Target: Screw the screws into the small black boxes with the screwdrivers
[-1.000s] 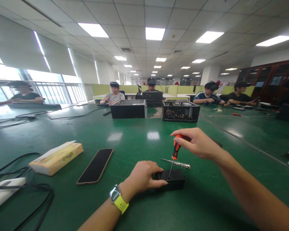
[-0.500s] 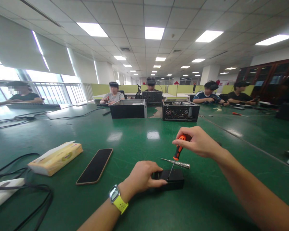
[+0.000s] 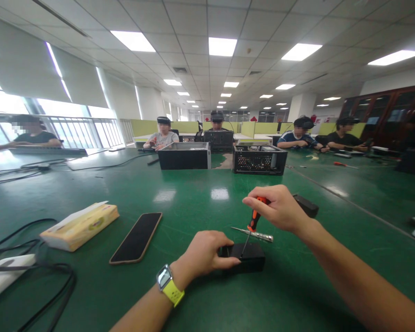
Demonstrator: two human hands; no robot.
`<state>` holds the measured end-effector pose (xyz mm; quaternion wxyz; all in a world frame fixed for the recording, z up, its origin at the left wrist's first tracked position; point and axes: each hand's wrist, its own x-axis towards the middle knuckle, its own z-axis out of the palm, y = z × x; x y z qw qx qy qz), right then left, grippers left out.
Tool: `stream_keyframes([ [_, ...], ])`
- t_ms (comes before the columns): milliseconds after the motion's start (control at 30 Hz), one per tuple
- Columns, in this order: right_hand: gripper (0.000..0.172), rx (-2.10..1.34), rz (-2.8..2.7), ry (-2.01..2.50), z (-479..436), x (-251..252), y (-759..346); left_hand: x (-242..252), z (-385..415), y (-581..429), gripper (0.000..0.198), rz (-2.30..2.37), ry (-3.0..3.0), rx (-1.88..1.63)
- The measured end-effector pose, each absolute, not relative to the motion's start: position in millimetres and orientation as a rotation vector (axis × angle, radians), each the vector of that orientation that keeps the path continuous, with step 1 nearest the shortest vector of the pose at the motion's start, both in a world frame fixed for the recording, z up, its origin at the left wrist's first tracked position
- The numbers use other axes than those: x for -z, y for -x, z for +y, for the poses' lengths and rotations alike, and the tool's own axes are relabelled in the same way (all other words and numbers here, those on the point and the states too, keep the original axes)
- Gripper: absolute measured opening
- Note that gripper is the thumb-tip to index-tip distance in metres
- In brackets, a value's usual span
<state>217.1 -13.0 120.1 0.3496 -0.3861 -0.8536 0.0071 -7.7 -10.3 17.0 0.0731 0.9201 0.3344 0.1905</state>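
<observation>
Black box (image 3: 255, 263) lies on the near part of the green table (image 3: 193, 198), under both hands; the step in hand looks to be turning a screw in its top, though the screw is too small to make out and the direction of turn cannot be told; the next move calls for a well-seated tip, a straighter shaft and a steady box; counted from large to small, there is one table, with five other people (image 3: 166, 138) seated around its far sides; what look like three computer cases (image 3: 184, 159) stand well beyond the hands; of the two hands, the left hand (image 3: 207, 251) grasps the box's left end between thumb and fingers, while the right hand (image 3: 278, 207) is curled around the screwdriver (image 3: 253, 221); one tissue pack (image 3: 81, 227) and one phone (image 3: 136, 238) lie to the left; one dark block (image 3: 307, 206) sits just beyond the right wrist; one orange-and-black screwdriver leans, its tip at the box's top near the left thumb; one slim silver tool (image 3: 263, 237) lies just behind the box.
</observation>
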Motion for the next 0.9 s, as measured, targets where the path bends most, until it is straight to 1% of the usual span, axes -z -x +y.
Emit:
stream_keyframes([
  [167, 0.028, -0.183, -2.327, 0.903, -16, -126, -222, -16, -10, 8, 0.041, 0.999, -2.755, -0.581],
  [267, 0.029, -0.269, -2.369, 0.892, -15, -129, -226, -16, -9, 8, 0.042, 0.993, -2.758, -0.580],
  [333, 0.030, -0.268, -2.364, 0.989, -14, -130, -228, -16, -9, 8, 0.042, 0.990, -2.758, -0.579],
  [433, 0.036, -0.220, -2.315, 1.154, -12, -130, -229, -17, -9, 8, 0.042, 0.988, -2.758, -0.581],
  [533, 0.047, -0.154, -2.260, 1.221, -11, -127, -228, -16, -9, 8, 0.044, 0.990, -2.754, -0.588],
  [633, 0.057, -0.022, -2.173, 1.282, -11, -124, -226, -16, -10, 7, 0.044, 1.001, -2.747, -0.587],
  [700, 0.060, 0.068, -2.127, 1.322, -12, -123, -224, -17, -10, 7, 0.043, 1.004, -2.745, -0.581],
  [767, 0.057, 0.104, -2.129, 1.291, -12, -122, -223, -17, -11, 7, 0.043, 1.006, -2.744, -0.574],
  [800, 0.052, 0.092, -2.141, 1.241, -12, -122, -222, -18, -11, 7, 0.043, 1.006, -2.743, -0.570],
  [900, 0.031, -0.108, -2.159, 1.018, -12, -119, -217, -18, -11, 8, 0.042, 1.011, -2.738, -0.566],
])
